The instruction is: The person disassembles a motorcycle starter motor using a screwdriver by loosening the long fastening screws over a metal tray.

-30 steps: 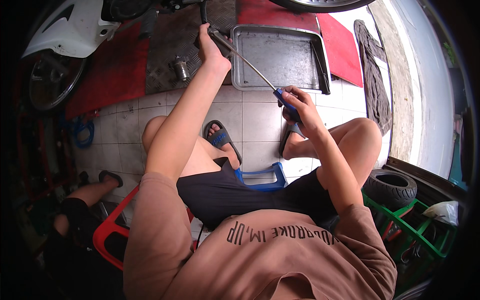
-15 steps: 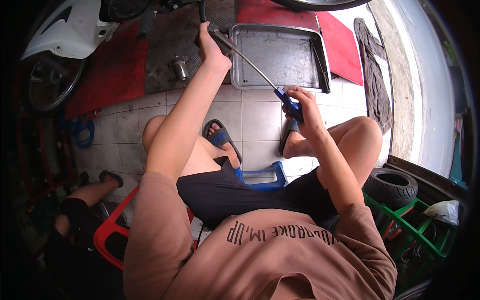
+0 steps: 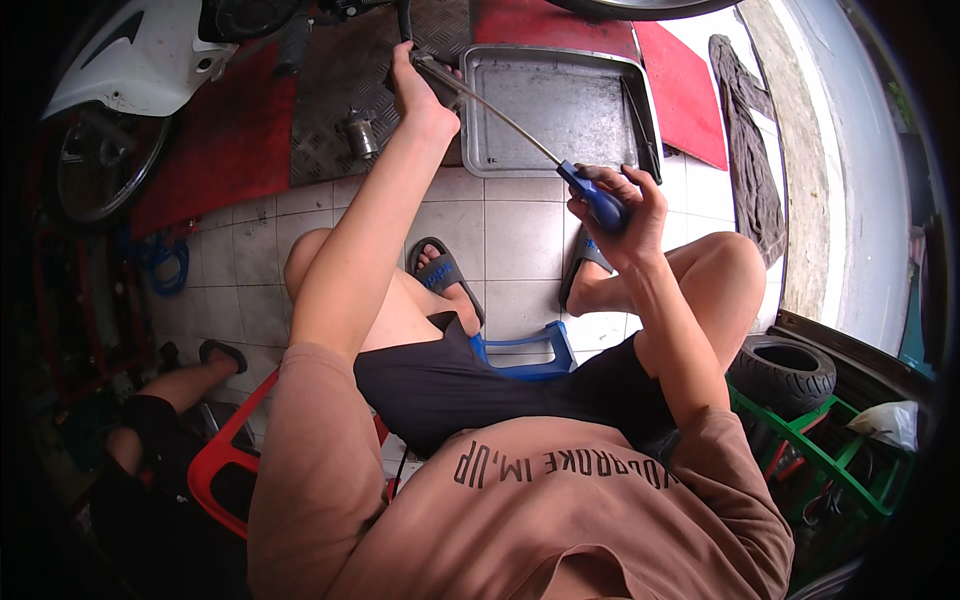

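Note:
My right hand (image 3: 618, 213) grips the blue handle of a long screwdriver (image 3: 596, 198); its thin metal shaft runs up and left over the floor. My left hand (image 3: 418, 88) is stretched far forward and closed around the shaft's tip end, close to a black hose or cable hanging from the scooter. Under the shaft lies a grey metal tray (image 3: 560, 105) with a dark tool along its right rim. I sit on a low blue stool (image 3: 525, 350), knees apart, feet in sandals.
A white scooter (image 3: 135, 65) with its wheel (image 3: 100, 175) stands at the left on red and chequer-plate mats. A small metal part (image 3: 360, 132) lies on the mat. A dark rag (image 3: 748, 150), a small tyre (image 3: 785, 372), a green crate (image 3: 830, 455); another person on a red stool (image 3: 225, 455) at lower left.
My right hand has tilted the screwdriver handle slightly. The left hand stays at the tip. Otherwise nothing has shifted.

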A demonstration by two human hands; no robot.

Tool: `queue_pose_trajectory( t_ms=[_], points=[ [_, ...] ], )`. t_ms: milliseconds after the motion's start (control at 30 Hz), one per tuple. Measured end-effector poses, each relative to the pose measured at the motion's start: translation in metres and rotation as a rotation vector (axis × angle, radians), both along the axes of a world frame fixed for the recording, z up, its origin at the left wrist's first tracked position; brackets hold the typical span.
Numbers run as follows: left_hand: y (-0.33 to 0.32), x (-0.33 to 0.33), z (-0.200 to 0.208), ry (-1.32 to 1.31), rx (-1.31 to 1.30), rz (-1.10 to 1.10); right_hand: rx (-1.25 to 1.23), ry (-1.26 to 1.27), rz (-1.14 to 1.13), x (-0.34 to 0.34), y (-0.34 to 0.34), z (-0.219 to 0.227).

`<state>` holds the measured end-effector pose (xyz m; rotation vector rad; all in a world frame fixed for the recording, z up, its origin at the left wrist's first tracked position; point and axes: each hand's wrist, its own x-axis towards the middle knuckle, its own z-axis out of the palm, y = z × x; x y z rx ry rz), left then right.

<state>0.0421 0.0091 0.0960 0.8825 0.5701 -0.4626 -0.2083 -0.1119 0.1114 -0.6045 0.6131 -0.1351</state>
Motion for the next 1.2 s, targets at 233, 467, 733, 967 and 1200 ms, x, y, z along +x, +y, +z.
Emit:
queue_pose_trajectory(
  t_ms=[233, 467, 733, 967, 1200],
  points=[
    [0.001, 0.000, 0.000, 0.000, 0.000, -0.009, 0.098, 0.115, 0.139, 0.007, -0.001, 0.004],
    [0.000, -0.001, 0.001, 0.009, 0.015, -0.007, 0.070, 0.164, -0.002, 0.005, 0.004, 0.008],
    [0.000, -0.002, 0.002, 0.006, 0.005, -0.020, -0.069, 0.152, 0.191, 0.005, -0.001, -0.002],
    [-0.001, -0.003, 0.003, 0.013, 0.014, -0.018, -0.446, 0.222, 0.353, 0.005, 0.007, 0.003],
    [0.000, -0.002, 0.004, 0.014, 0.023, -0.014, -0.157, 0.120, 0.438, 0.004, 0.000, 0.013]
  ],
)
